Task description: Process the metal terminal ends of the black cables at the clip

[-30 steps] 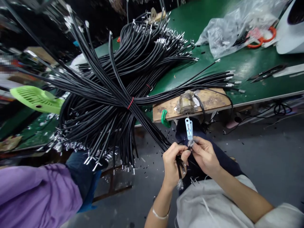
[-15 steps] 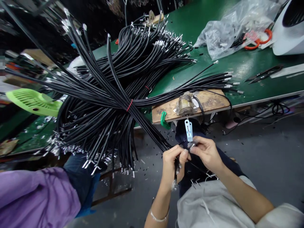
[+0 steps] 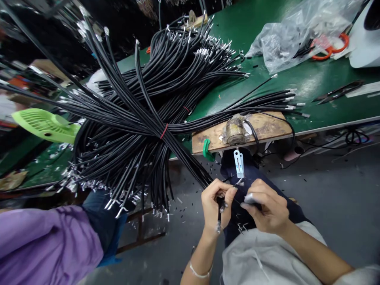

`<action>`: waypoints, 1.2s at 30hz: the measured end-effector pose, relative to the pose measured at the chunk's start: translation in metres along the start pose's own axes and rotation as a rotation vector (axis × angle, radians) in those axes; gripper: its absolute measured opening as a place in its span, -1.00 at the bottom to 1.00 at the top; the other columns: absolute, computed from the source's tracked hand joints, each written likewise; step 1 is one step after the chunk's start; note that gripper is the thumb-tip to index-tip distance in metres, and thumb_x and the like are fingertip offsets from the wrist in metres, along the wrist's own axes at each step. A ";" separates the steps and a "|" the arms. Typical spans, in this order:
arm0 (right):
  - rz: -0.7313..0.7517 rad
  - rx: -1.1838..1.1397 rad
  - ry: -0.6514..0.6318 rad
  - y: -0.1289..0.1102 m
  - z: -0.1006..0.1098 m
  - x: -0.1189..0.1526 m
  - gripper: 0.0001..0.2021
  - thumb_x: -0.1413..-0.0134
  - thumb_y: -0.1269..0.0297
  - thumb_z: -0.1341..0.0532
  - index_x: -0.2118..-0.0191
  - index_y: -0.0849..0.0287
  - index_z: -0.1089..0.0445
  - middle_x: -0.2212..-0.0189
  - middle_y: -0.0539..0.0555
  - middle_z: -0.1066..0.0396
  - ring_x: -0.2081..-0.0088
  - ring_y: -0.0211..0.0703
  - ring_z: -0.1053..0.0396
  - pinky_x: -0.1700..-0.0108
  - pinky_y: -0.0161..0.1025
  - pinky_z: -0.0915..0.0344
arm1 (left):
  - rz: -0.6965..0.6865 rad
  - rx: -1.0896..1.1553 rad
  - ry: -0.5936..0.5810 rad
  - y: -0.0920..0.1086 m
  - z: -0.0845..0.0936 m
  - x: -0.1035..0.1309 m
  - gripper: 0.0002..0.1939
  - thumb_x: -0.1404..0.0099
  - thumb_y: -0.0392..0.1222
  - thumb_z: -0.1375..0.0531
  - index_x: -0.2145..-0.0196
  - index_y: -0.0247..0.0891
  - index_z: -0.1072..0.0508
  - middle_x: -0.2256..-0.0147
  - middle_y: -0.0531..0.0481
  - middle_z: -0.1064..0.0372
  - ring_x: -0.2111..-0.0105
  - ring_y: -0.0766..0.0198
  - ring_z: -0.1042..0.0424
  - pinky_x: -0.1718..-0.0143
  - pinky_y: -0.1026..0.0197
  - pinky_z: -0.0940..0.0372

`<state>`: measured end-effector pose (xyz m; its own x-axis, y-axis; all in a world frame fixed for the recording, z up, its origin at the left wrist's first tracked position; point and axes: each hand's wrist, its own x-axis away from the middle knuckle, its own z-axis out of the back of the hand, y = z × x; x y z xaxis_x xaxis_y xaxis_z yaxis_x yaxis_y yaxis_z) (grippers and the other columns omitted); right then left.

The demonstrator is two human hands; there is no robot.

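Note:
Black cables [image 3: 196, 170] run down from a large bundle on the table into my left hand [image 3: 216, 204], whose fingers are closed round them. One stripped cable end with a bright tip [image 3: 238, 182] sticks out past my left thumb. To the right, my right hand [image 3: 268, 208] is closed in a pinch, a little apart from that end. A greyish, shiny patch shows at its fingertips, blurred; I cannot tell what it is. Just above the hands, a light-blue clip [image 3: 238, 164] hangs from a small tape-wrapped motor [image 3: 235, 130] on a wooden board [image 3: 270, 126].
A green clamp [image 3: 207, 150] grips the board's edge. On the green table [image 3: 221, 85] lie pliers-like cutters [image 3: 338, 93], orange-handled scissors [image 3: 344, 42], a plastic bag [image 3: 276, 43] and a green fan [image 3: 44, 126]. A person in a purple top [image 3: 50, 245] is at the left.
My right hand has drawn back from my left, down and to the right, uncovering the bright cable end. My left hand keeps hold of the cables. The view has shifted slightly.

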<state>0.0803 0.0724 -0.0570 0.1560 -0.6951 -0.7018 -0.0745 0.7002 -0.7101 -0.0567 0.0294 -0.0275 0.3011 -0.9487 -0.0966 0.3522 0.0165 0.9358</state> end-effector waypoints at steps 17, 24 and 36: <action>-0.452 0.006 -0.142 0.012 0.010 -0.005 -0.88 -0.16 0.45 -0.13 0.20 0.23 -0.39 0.31 0.09 -0.36 0.29 -0.27 -0.32 0.24 -0.32 -0.26 | 0.005 -0.047 -0.048 0.004 -0.010 -0.003 -0.75 -0.25 -0.16 -0.17 0.52 -0.37 -0.43 0.58 0.06 -0.21 0.57 0.49 -0.19 0.52 0.40 -0.07; -0.438 -0.342 -0.336 0.009 0.007 -0.011 -0.71 -0.20 0.26 -0.14 0.52 0.28 -0.34 0.58 0.05 -0.23 0.48 -0.31 -0.16 0.40 -0.32 -0.10 | -0.047 -0.024 -0.357 0.010 0.006 -0.013 -0.53 -0.37 -0.12 0.00 0.65 -0.39 -0.28 0.64 0.03 -0.18 0.59 0.50 -0.17 0.50 0.38 -0.04; -0.890 -0.426 -0.224 0.037 0.015 -0.056 -0.57 -0.02 0.03 -0.25 0.62 0.32 -0.32 0.68 0.03 -0.25 0.61 -0.40 -0.12 0.56 -0.41 -0.05 | -0.230 0.146 -0.215 -0.004 0.001 -0.019 -0.75 -0.15 -0.13 -0.28 0.53 -0.36 -0.42 0.58 0.02 -0.25 0.53 0.44 -0.22 0.48 0.37 -0.09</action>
<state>0.0840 0.1401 -0.0434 0.5039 -0.8592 0.0883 -0.1801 -0.2045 -0.9621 -0.0648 0.0469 -0.0289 0.0290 -0.9674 -0.2515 0.2543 -0.2362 0.9378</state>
